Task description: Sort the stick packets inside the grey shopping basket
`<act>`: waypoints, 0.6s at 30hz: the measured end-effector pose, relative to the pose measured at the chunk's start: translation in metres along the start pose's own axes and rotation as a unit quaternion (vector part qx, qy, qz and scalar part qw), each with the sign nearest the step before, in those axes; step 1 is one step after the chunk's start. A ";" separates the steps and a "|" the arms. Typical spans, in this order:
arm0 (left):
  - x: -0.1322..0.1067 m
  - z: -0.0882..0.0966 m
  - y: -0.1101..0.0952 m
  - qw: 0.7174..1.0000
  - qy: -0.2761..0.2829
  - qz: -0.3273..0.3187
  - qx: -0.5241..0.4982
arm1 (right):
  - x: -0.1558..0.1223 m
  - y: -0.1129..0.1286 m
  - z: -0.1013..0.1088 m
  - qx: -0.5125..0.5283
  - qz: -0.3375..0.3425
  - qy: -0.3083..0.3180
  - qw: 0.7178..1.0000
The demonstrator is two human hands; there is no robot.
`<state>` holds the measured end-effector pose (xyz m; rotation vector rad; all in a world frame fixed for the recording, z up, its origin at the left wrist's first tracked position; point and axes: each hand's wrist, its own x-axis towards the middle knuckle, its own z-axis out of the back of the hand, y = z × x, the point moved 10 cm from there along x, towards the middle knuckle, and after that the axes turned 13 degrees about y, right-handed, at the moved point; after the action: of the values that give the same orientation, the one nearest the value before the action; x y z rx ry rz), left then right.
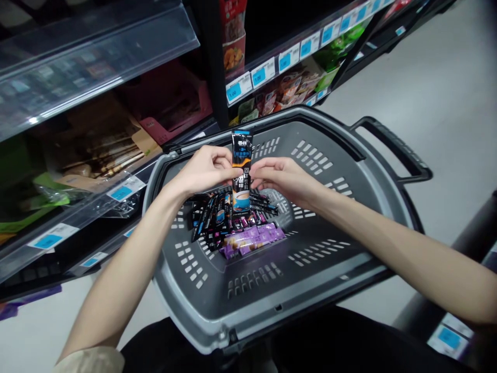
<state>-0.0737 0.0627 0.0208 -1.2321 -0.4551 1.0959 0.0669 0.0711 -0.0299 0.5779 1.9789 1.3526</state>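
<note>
A shopper's two bare hands meet over a gray basket (186,324), a black drink packet (243,159) standing upright between them. The left hand (205,168) has its grip closed on the packet, the thumb pressed flat across the printed front and the packet at 3 o'clock from that hand. The right hand (279,176) comes in from the other side, its fingers bunched close together, the packet at 9 o'clock from it; the fingertips are at the packet's edge, but whether that grip pinches it or merely brushes it cannot be told.

Below, at 7 o'clock from the raised packet, a jumble of dark packets (207,215) lies in the basket; at 6 o'clock are purple packets (256,237). Whether the raised packet's lower end touches the pile cannot be told. The basket's black handle (396,144) juts out at 2 o'clock.

Beyond the basket, price tags (285,59) line a shelf at 1 o'clock, and a cardboard box (142,139) sits on another at 10 o'clock. A beige sleeve (91,361) covers the left arm at 7 o'clock.
</note>
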 end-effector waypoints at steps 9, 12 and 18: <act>0.002 -0.002 0.008 1.000 0.020 0.006 0.004 | 0.000 0.002 0.006 -0.044 0.017 -0.013 0.999; 0.003 -0.006 0.010 0.999 0.040 0.008 -0.027 | -0.002 0.007 0.008 -0.055 0.020 -0.024 0.998; 0.005 -0.005 0.013 0.998 0.035 0.014 -0.044 | -0.002 0.007 0.011 -0.067 0.017 -0.030 0.997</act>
<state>-0.0733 0.0635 0.0061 -1.3531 -0.4387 1.0619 0.0759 0.0790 -0.0259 0.5839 1.8235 1.4588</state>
